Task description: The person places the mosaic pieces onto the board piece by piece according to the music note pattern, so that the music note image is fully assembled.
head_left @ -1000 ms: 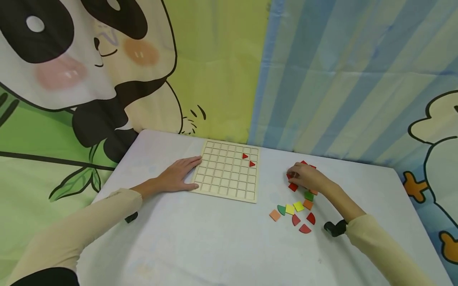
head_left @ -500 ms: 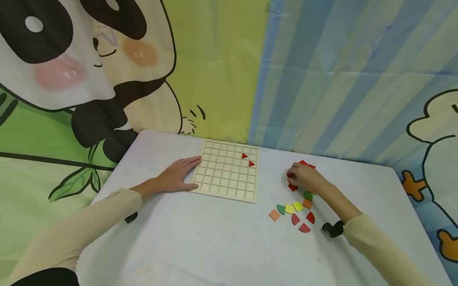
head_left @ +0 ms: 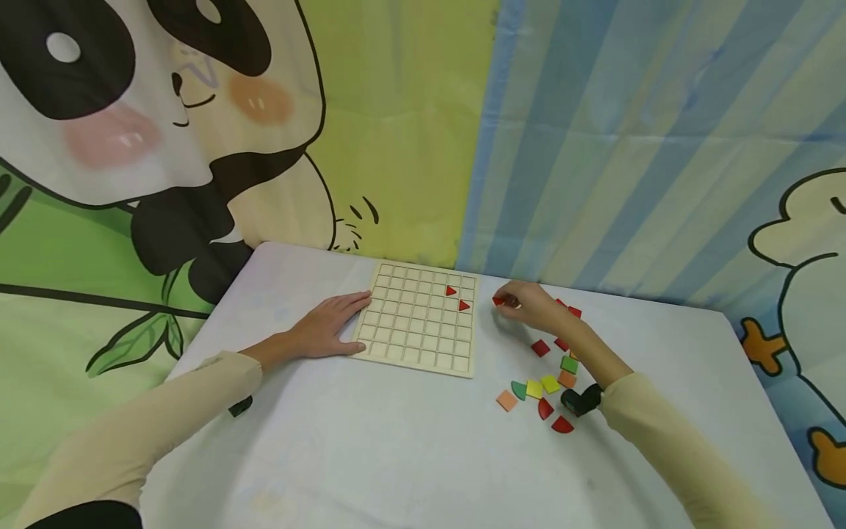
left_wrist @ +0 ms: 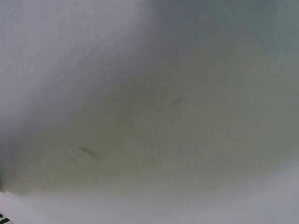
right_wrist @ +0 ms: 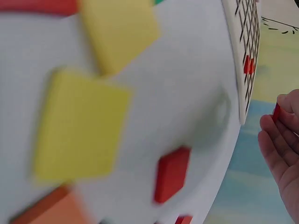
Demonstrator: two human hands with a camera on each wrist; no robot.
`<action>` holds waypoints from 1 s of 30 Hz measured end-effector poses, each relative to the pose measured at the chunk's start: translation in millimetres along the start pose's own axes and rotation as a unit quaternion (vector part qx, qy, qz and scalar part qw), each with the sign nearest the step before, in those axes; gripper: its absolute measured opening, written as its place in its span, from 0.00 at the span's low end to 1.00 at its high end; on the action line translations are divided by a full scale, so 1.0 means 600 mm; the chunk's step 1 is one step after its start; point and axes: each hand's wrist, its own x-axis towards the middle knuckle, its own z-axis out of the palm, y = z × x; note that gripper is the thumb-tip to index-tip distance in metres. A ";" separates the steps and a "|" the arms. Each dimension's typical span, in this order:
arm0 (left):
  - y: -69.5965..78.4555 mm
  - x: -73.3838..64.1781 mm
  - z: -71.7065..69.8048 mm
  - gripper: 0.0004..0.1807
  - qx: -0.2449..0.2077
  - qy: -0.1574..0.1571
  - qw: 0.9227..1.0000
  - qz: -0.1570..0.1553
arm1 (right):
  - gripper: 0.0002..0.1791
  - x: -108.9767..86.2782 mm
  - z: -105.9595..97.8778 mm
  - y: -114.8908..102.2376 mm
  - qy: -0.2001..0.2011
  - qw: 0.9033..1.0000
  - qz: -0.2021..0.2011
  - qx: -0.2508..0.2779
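Note:
My left hand [head_left: 327, 327] lies with extended fingers and thumb at the left edge of a pale wooden grid board [head_left: 403, 342]. Two red triangles, an upper one [head_left: 451, 291] and a lower one [head_left: 464, 305], sit in cells toward the board's upper right. Just right of the board, my right hand [head_left: 534, 305] pinches a small red piece [head_left: 499, 301] between thumb and fingers. The right wrist view shows that red piece [right_wrist: 276, 112] edge-on, so its outline is mostly hidden. A blurred, pale sleeve-like surface fills the left wrist view, and no hand appears there.
Loose pieces lie on the white table [head_left: 370, 441] right of the board: a red square [head_left: 540, 347], a green square [head_left: 569, 364], yellow squares [head_left: 534, 389], orange squares [head_left: 507, 400] and red quarter-circles [head_left: 562, 425]. A patterned curtain [head_left: 410, 147] hangs behind the table.
My right hand has lifted a red piece from the cluster and moved left toward the board, uncovering red squares behind it. My left hand has stayed at the board's edge.

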 end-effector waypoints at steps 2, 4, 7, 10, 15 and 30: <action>-0.001 -0.003 0.001 0.53 0.001 0.003 1.000 0.000 | 0.14 0.023 0.006 -0.011 0.009 1.000 -0.012 0.004; -0.002 -0.004 0.001 0.53 0.000 0.005 1.000 0.002 | 0.14 0.048 0.010 -0.021 0.017 1.000 -0.024 0.000; -0.002 -0.004 0.001 0.53 -0.001 0.005 1.000 0.005 | 0.14 0.087 0.015 -0.035 0.022 0.999 -0.031 -0.009; -0.003 -0.005 -0.002 0.53 0.001 0.005 1.000 -0.001 | 0.15 0.125 0.021 -0.044 0.022 0.999 -0.036 -0.016; -0.001 -0.005 -0.003 0.52 -0.004 -0.003 1.000 -0.005 | 0.15 0.171 0.042 -0.046 0.002 0.999 -0.026 -0.022; 0.000 -0.002 -0.002 0.52 -0.001 0.003 1.000 0.002 | 0.11 0.231 0.064 -0.054 -0.078 0.993 0.037 -0.077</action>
